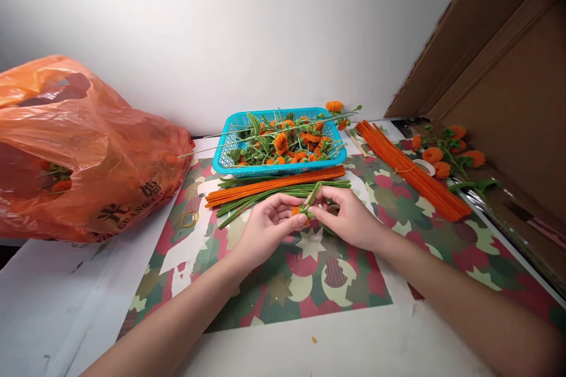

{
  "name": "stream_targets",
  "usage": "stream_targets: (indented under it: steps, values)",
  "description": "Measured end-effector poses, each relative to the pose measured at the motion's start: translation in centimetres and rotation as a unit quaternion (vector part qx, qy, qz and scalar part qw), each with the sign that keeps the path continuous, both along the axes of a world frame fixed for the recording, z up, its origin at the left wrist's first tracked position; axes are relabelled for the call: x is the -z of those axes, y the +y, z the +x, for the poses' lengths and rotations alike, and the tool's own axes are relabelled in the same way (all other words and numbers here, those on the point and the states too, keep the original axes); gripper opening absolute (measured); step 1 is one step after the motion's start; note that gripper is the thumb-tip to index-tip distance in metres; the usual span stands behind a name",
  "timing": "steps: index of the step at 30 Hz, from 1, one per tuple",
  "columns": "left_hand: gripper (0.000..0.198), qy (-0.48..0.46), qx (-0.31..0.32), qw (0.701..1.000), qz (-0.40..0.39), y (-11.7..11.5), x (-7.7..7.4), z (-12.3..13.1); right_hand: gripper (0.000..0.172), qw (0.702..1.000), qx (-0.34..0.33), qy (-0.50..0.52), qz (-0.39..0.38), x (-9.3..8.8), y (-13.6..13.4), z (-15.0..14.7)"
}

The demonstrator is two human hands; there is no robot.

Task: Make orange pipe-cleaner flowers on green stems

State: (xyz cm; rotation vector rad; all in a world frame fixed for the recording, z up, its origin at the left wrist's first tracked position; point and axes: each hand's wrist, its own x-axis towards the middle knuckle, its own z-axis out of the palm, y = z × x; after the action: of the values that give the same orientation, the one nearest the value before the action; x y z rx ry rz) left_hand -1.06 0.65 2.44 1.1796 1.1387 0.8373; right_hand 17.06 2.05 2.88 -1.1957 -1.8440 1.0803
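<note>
White wall (247, 29) backs my workspace, and a patterned sheet (276, 297) in green, red and cream covers much of the pale tabletop (354, 341). Over the middle of that sheet, between my two hands, is a small orange-and-green flower (303, 210). My left hand (269, 221) has it pinched, thumb against the curled fingers. My right hand (348, 215) is closed in from the other side, thumb and fingertips nipping a fuzzy green strip (315, 191) that juts up from the flower; my fingers hide exactly where the two join.

Just beyond my fingertips lie green stems (234, 210) and, behind them, a bundle of orange stems (245, 189). Next comes a blue basket (220, 160), heaped with orange blooms (280, 143) and green leaves, some long stems poking past its left rim. Left of the stems sit thin yellow rings (189, 220). To the right, a thicker orange bundle (409, 172) slants across the sheet, banded near its middle, with a white ring (424, 166) beside it. Farther right, finished-looking flowers (442, 156) rest near a cardboard panel (517, 70). Well off to the left, an orange plastic bag (128, 135) bulges, with flowers showing through its opening.
</note>
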Motion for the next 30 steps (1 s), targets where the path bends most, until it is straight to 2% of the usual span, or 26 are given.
stream_targets:
  steps: [3, 6, 9, 13, 15, 17, 20, 22, 24, 26, 30]
  values:
    - [0.039, -0.053, 0.006, 0.997, -0.049, 0.3, -0.1, -0.1, 0.008, 1.0, -0.011, -0.012, 0.002, -0.1, 0.0, 0.1]
    - [0.035, -0.105, 0.031, 0.991, -0.08, 0.7, 0.0, -0.3, 0.008, 0.993, -0.012, -0.095, 0.069, -0.2, 0.0, 0.1]
    - [0.03, -0.136, 0.058, 0.982, -0.121, 1.0, 0.2, -0.4, 0.015, 0.971, -0.035, -0.186, 0.146, -0.3, -0.1, 0.1]
    - [0.029, -0.151, 0.098, 0.971, -0.155, 1.1, 0.2, -0.5, 0.022, 0.955, -0.056, -0.226, 0.185, -0.4, -0.3, 0.1]
    - [0.031, -0.121, 0.092, 0.982, -0.116, 0.9, 0.0, -0.5, 0.021, 0.953, -0.05, -0.236, 0.182, -0.6, -0.3, 0.1]
    - [0.037, -0.061, 0.066, 0.995, -0.029, 0.5, -0.2, -0.3, 0.018, 0.956, -0.041, -0.236, 0.17, -0.6, -0.4, 0.0]
    - [0.041, 0.028, 0.028, 0.995, 0.092, 0.0, -0.4, 0.0, 0.016, 0.962, -0.031, -0.223, 0.152, -0.6, -0.4, 0.0]
    - [0.034, 0.047, 0.011, 0.993, 0.112, -0.3, -0.4, 0.1, 0.017, 0.968, -0.022, -0.21, 0.136, -0.5, -0.3, 0.0]
    - [0.032, 0.032, 0.003, 0.996, 0.083, -0.2, -0.3, 0.2, 0.017, 0.974, -0.01, -0.189, 0.124, -0.5, -0.2, 0.0]
    - [0.035, -0.006, 0.006, 1.0, 0.022, 0.1, -0.1, 0.0, 0.015, 0.98, -0.002, -0.155, 0.123, -0.5, -0.1, 0.0]
    - [0.032, -0.129, 0.055, 0.985, -0.097, 1.0, 0.2, -0.3, 0.012, 0.987, -0.016, -0.107, 0.117, -0.7, 0.0, 0.1]
